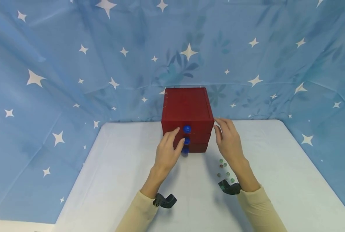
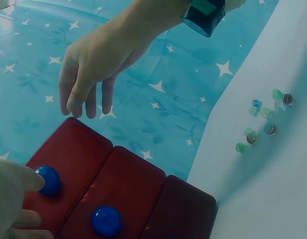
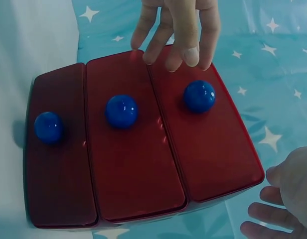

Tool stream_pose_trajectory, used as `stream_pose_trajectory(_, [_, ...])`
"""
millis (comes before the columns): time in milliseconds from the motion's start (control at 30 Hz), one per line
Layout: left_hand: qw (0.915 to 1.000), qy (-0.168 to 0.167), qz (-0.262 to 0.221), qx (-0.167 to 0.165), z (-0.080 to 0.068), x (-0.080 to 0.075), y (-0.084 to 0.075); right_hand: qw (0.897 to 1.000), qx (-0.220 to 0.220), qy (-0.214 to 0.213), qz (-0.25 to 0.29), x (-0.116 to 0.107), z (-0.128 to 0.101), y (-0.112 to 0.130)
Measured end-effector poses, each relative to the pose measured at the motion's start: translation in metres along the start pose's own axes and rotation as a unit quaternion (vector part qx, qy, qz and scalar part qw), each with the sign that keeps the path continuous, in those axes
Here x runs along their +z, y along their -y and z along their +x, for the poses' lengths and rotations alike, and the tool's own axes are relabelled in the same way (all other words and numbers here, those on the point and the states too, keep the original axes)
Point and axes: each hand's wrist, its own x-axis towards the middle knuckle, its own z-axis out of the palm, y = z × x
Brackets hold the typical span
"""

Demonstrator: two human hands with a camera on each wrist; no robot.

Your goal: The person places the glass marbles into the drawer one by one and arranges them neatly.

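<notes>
Red drawer box (image 1: 187,109); left hand (image 1: 167,151) at top knob (image 1: 186,129).

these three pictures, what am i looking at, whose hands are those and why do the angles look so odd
A person works with bare hands and wears three cameras. The wide picture comes from the head; the other two from each wrist, looking along the hand, hence the tilted close-ups. On a white table stands a red chest of three drawers with blue knobs. The left hand reaches the drawer fronts, fingers at the top knob. The right hand hovers at the chest's right corner. Neither holds anything. Small glass marbles lie loose on the table by the right wrist.
</notes>
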Motion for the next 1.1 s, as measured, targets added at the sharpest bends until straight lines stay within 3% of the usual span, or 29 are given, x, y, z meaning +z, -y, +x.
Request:
stream_pose_trajectory(233, [0.9996, 0.012, -0.014, -0.021, 0.006, 0.004, -0.002, 1.000, -0.007, 0.009, -0.007, 0.002, 0.003, -0.003])
stream_pose_trajectory(567, [0.9991, 0.007, -0.038, -0.016, 0.016, 0.012, -0.006, 0.999, -0.028, -0.016, -0.003, 0.005, 0.011, -0.009])
stream_pose_trajectory(867, [0.9990, 0.000, -0.044, -0.006, 0.023, 0.016, -0.008, 1.000, -0.024, -0.010, 0.011, 0.003, 0.014, -0.012])
stream_pose_trajectory(1100, [0.9990, 0.012, -0.038, -0.020, 0.026, 0.017, -0.010, 1.000, -0.009, 0.003, 0.026, 0.002, 0.015, -0.012])
